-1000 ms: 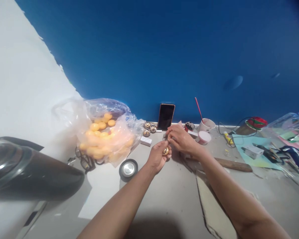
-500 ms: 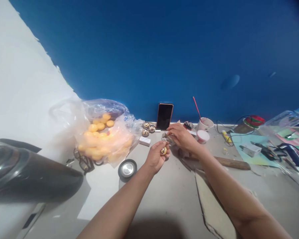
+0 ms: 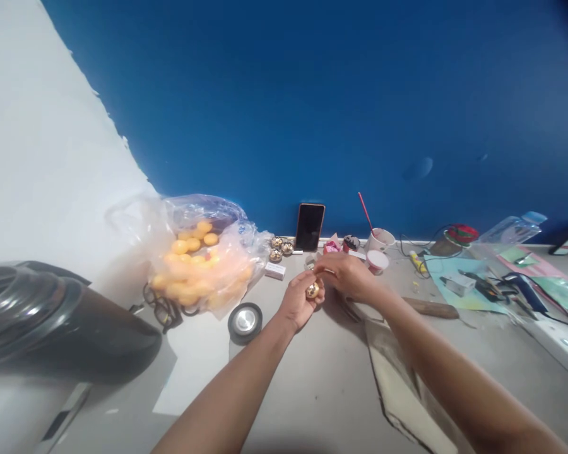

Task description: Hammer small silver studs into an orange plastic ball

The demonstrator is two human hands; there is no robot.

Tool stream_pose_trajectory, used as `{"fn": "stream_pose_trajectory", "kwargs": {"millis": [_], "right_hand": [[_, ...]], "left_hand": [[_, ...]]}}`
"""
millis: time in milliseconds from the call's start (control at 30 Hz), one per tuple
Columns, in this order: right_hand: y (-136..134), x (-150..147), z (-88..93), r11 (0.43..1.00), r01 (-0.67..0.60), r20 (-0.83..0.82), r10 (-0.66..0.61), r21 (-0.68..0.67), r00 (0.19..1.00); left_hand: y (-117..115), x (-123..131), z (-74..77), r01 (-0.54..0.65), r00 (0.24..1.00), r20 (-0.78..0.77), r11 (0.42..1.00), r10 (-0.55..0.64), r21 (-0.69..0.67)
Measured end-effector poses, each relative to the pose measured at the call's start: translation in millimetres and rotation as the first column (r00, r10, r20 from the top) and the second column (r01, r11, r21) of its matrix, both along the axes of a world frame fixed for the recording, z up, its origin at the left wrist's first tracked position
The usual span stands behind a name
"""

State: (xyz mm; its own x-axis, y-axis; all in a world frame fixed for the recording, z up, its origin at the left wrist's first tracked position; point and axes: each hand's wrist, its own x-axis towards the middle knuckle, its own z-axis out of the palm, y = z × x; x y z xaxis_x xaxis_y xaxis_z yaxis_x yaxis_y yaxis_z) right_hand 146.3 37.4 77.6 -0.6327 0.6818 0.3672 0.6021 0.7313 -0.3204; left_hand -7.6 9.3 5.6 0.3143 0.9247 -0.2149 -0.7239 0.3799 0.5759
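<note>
**Hand and Ball Position**

A gold ball (image 3: 312, 291) is grasped in the left hand (image 3: 299, 302), pinched between thumb and fingers. It is held just above the table (image 3: 322, 391), at the middle of the scene. The right hand (image 3: 348, 277) is set just right of the ball, with its fingertips (image 3: 320, 271) drawn together at the ball's far side. It cannot be told whether anything is pinched there, or whether the ball is touched.

A disc (image 3: 245, 321), dark-rimmed and silver at its centre, is laid flat on the table left of the left hand. A clear bag (image 3: 203, 258) of yellow balls is placed further left, with glasses (image 3: 163, 310) at its near edge. A white box (image 3: 275, 271) lies between the bag and the hands. Three more gold balls (image 3: 279, 247) are grouped beyond it.

A phone (image 3: 310, 227) is propped upright against the blue wall (image 3: 312, 94), far of the hands. A cup (image 3: 378, 238) is placed to the right of the phone. A wooden rod (image 3: 428, 309) lies on the table right of the right hand.
</note>
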Motion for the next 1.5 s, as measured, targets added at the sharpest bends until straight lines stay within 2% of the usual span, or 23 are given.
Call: {"fn": "stream_pose_trajectory", "kwargs": {"millis": [233, 367, 433, 567, 667, 733, 967, 1200, 1333, 1500], "right_hand": [[-24, 4, -27.2, 0.988, 0.157, -0.174, -0.154, 0.005, 0.973], [-27, 7, -33.9, 0.976, 0.203, -0.304, -0.218, -0.083, 0.927], [-28, 9, -35.4, 0.958, 0.231, -0.414, -0.282, -0.171, 0.865], [-24, 12, -36.4, 0.892, 0.283, -0.578, -0.446, -0.353, 0.683], [-20, 17, -36.1, 0.849, 0.239, -0.638, -0.516, -0.472, 0.571], [-16, 20, -36.7, 0.824, 0.195, -0.652, -0.546, -0.532, 0.527], [-8, 25, -46.0, 0.733, 0.047, -0.631, -0.614, -0.678, 0.475], [-6, 28, -49.1, 0.733, 0.048, -0.639, -0.620, -0.678, 0.455], [-7, 29, -48.7, 0.713, -0.029, -0.664, -0.637, -0.700, 0.392], [-5, 30, -51.0, 0.709, -0.123, -0.693, -0.612, -0.694, 0.382]], "left_hand": [[-3, 2, 1.3, 0.015, 0.998, -0.065, 0.998, -0.011, 0.059], [-4, 3, 3.3, 0.039, 0.997, -0.067, 0.997, -0.035, 0.061], [-5, 4, 3.3, 0.050, 0.999, -0.001, 0.998, -0.050, 0.032], [-7, 4, 3.9, 0.092, 0.986, 0.135, 0.995, -0.096, 0.038], [-7, 1, 6.3, 0.130, 0.981, 0.137, 0.990, -0.136, 0.048], [-7, -1, 7.5, 0.147, 0.983, 0.107, 0.988, -0.151, 0.044], [-5, -6, 2.6, 0.156, 0.980, 0.123, 0.987, -0.158, 0.024], [-2, -8, 0.7, 0.161, 0.976, 0.144, 0.987, -0.161, 0.012], [-2, -8, 0.1, 0.146, 0.984, 0.109, 0.989, -0.144, -0.010], [0, -9, -0.4, 0.139, 0.982, 0.129, 0.990, -0.138, 0.003]]}}
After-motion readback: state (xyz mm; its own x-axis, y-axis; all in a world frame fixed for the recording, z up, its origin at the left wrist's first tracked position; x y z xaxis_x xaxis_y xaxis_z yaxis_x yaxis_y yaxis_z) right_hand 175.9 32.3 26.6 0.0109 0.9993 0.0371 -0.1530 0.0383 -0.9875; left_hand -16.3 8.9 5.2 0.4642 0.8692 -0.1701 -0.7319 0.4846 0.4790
